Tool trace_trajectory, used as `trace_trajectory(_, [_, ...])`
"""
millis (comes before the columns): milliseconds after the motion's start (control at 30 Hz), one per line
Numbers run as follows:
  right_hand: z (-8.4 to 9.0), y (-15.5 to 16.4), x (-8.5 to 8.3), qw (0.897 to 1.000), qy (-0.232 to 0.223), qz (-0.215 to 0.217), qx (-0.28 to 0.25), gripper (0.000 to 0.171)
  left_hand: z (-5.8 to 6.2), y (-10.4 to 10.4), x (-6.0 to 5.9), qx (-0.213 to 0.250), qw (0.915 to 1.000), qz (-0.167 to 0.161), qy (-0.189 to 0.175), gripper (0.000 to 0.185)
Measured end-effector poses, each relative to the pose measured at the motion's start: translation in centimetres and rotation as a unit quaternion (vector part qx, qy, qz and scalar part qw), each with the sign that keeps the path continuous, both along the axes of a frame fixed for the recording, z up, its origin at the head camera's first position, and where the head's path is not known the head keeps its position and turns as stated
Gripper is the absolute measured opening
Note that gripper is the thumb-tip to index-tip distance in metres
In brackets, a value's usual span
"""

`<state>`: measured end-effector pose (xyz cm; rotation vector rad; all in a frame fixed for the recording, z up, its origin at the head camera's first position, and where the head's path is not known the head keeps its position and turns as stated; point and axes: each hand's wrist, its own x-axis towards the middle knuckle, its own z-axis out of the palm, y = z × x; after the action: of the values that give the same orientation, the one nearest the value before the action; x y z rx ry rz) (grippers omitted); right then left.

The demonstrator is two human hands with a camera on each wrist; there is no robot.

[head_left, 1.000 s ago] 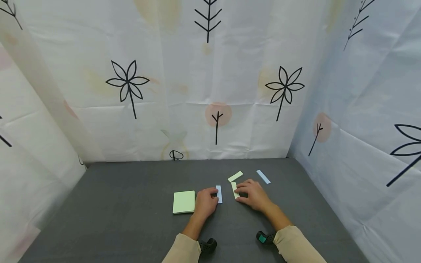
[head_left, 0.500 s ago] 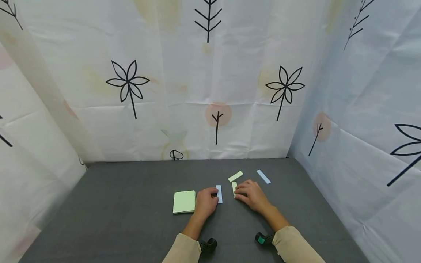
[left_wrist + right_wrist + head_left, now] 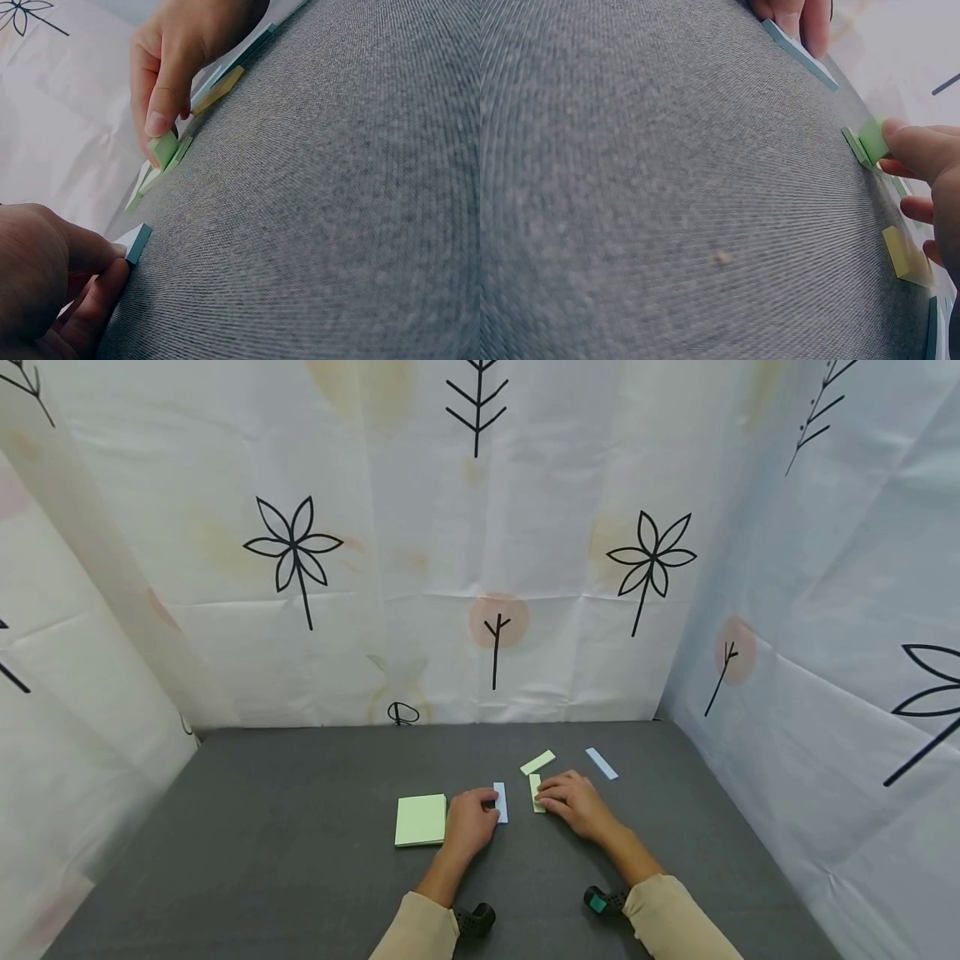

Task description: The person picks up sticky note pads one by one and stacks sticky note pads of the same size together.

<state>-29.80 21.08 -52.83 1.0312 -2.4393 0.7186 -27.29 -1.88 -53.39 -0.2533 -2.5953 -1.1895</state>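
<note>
- Grey table: is bearing all pieces; work appears to be partway along.
- Right hand: is pinching a small green piece over the near green strip, whose lower end is showing more than half a second ago.
- Left hand: is pinching the near blue strip, holding position.
- Green square: is lying beside the left hand.
- Far blue strip, far green strip: are lying unheld, apparently remaining.
- Yellow piece: is lying near the right hand.
</note>
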Motion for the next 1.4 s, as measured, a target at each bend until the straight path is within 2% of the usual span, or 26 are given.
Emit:
trace_trajectory(567, [0.8,0.0,0.1,0.999,-0.034,0.0,0.021,0.015,0.3,0.0,0.2,0.005,1.0,-0.002,-0.004,0.024])
trace_trajectory(700, [1.1,-0.4,-0.3,0.999,-0.04,-0.026,0.007,0.016,0.2,0.0,0.2,0.004,1.0,-0.002,-0.003,0.025])
trace_trajectory(800, [1.1,-0.7,-0.8,0.997,-0.048,-0.063,0.006,0.02,0.2,0.0,0.1,0.003,1.0,-0.002,-0.005,0.025])
trace_trajectory(1000, [1.1,-1.1,-1.6,0.988,-0.076,-0.126,0.04,0.028,0.1,0.1,0.0,0.001,1.0,0.001,0.003,0.026])
trace_trajectory(1233, [1.1,-1.3,-1.8,0.983,-0.085,-0.149,0.068,0.029,0.2,0.1,0.1,0.0,1.0,0.001,0.006,0.026])
trace_trajectory(1400, [1.0,-1.6,-1.8,0.981,-0.092,-0.163,0.042,0.026,0.1,0.1,0.2,0.004,1.0,0.004,0.006,0.026])
